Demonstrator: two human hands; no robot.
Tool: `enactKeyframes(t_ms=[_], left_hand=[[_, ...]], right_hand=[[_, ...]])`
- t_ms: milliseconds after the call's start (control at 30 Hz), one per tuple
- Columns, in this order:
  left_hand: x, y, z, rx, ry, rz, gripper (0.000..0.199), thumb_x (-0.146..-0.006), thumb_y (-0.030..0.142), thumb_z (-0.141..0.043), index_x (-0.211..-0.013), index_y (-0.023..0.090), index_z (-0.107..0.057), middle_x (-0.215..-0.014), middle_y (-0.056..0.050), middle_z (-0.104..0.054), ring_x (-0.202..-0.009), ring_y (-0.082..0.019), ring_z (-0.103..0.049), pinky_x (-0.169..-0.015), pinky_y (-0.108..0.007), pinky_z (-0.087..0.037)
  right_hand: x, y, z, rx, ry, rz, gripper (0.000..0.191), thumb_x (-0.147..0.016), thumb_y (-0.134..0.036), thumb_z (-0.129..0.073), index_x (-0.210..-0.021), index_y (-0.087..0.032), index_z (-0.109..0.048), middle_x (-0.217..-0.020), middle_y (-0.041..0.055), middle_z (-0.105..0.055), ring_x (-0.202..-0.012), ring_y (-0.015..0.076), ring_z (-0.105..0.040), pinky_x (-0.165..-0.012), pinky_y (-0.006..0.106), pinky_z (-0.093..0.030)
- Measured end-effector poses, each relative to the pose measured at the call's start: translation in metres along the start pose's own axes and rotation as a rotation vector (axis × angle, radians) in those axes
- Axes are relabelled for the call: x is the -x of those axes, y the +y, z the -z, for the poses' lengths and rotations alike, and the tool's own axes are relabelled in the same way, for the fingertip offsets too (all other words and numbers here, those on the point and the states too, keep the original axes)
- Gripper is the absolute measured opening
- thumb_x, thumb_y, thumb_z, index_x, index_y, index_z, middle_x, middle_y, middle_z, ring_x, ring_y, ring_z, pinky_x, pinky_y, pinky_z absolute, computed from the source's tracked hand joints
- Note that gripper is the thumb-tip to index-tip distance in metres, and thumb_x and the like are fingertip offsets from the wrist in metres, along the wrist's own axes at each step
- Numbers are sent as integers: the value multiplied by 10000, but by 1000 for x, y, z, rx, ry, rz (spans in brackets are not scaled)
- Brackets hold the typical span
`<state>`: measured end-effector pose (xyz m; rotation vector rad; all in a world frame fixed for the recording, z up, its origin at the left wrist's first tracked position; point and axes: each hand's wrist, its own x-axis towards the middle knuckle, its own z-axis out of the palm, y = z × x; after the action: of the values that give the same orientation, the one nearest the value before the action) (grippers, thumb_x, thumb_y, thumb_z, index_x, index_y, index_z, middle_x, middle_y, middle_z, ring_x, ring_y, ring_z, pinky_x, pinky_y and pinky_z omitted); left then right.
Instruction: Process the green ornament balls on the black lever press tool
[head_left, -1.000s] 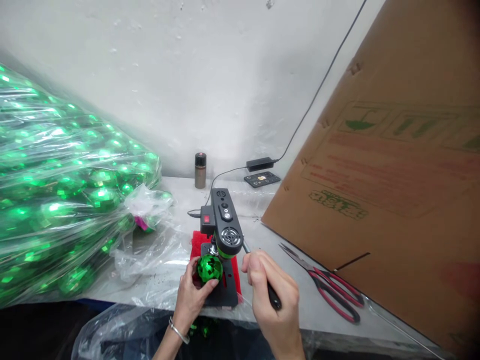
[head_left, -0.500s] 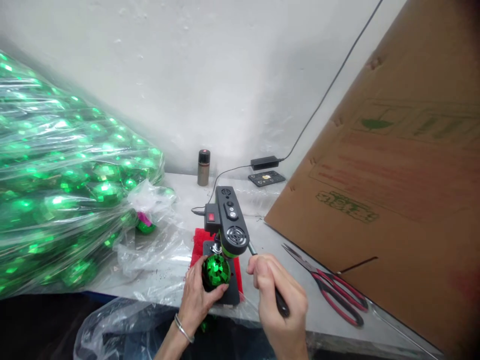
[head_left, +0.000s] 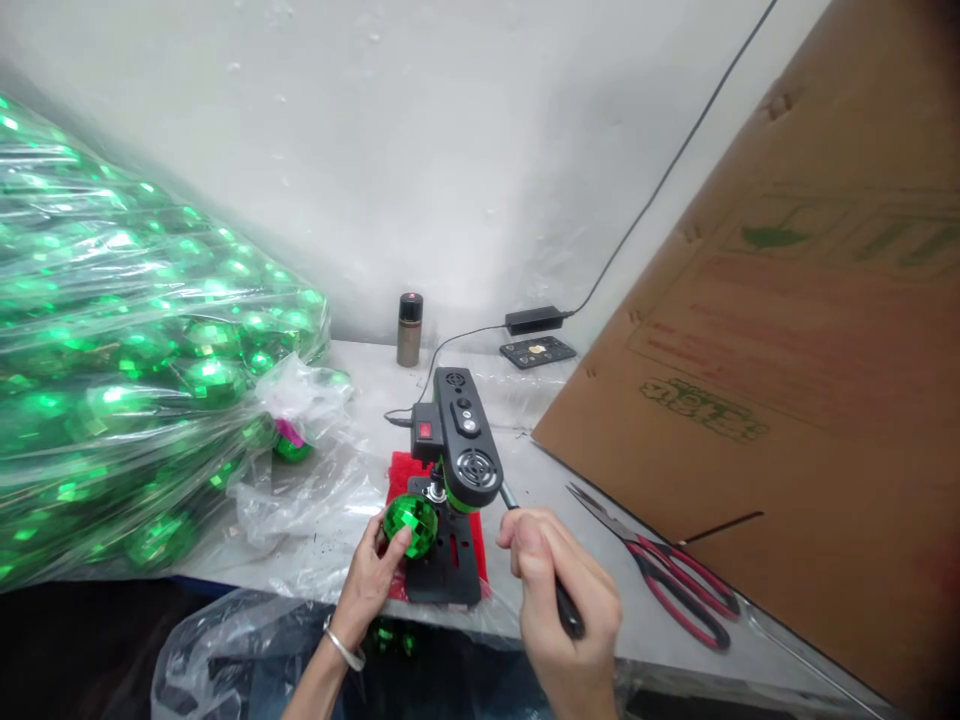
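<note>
A small bench drill press [head_left: 469, 435], black with a red switch, stands on a red cloth [head_left: 409, 467] at the table's front edge. My left hand [head_left: 371, 570], a silver bangle at its wrist, is closed around a shiny green faceted ball [head_left: 411, 524]. The ball is held over the left part of the black base plate [head_left: 454, 575], left of the drill head. My right hand [head_left: 566, 600] is wrapped around the black-handled lever [head_left: 568, 610] on the press's right side. The drill bit's tip is hidden.
A clear plastic bag [head_left: 150, 350] full of green balls fills the left. Behind the press stand a bottle [head_left: 409, 330], a phone [head_left: 537, 351] and a power adapter [head_left: 534, 320] with its cable. Large red-handled scissors [head_left: 679, 590] lie on the right beside a leaning cardboard box [head_left: 750, 330].
My left hand has moved the green ball left, out from beneath the drill head, uncovering more of the base plate. My right hand stays on the lever.
</note>
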<state>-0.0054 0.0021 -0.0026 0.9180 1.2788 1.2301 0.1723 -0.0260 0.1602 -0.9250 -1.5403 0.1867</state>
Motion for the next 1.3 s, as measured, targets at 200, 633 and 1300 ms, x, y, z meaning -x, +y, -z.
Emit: enactKeyframes(t_ms=[200, 633, 1300], left_hand=[[0, 0, -11, -197, 47, -99, 694, -703, 610, -826, -1243, 204, -669, -1232, -135, -789, -1181, -341, -712, -1087, -484, -514], [7, -15, -45, -544, 154, -348, 696, -698, 406, -837, -1331, 208, -628, -1299, -167, -733, -1275, -419, -668, -1139, -606, -500], [4, -32, -28, -376, 56, -278, 749, -742, 470, -810, -1394, 210, -546, -1381, -162, -670, -1323, -380, -628, -1163, -575, -478]], right_hand=[[2, 4, -1, -12, -5, 1, 293, -1019, -42, -454, -791, -220, -504, -692, -17, -560, -599, 101, -567, -550, 221, -452], [-7, -5, 1, 16, -6, -32, 291, -1028, -50, -454, -801, -221, -519, -672, -29, -534, -563, 92, -537, -527, 214, -444], [-9, -5, 0, 12, -5, -48, 299, -1036, -61, -463, -790, -220, -523, -681, -38, -547, -580, 77, -553, -558, 187, -448]])
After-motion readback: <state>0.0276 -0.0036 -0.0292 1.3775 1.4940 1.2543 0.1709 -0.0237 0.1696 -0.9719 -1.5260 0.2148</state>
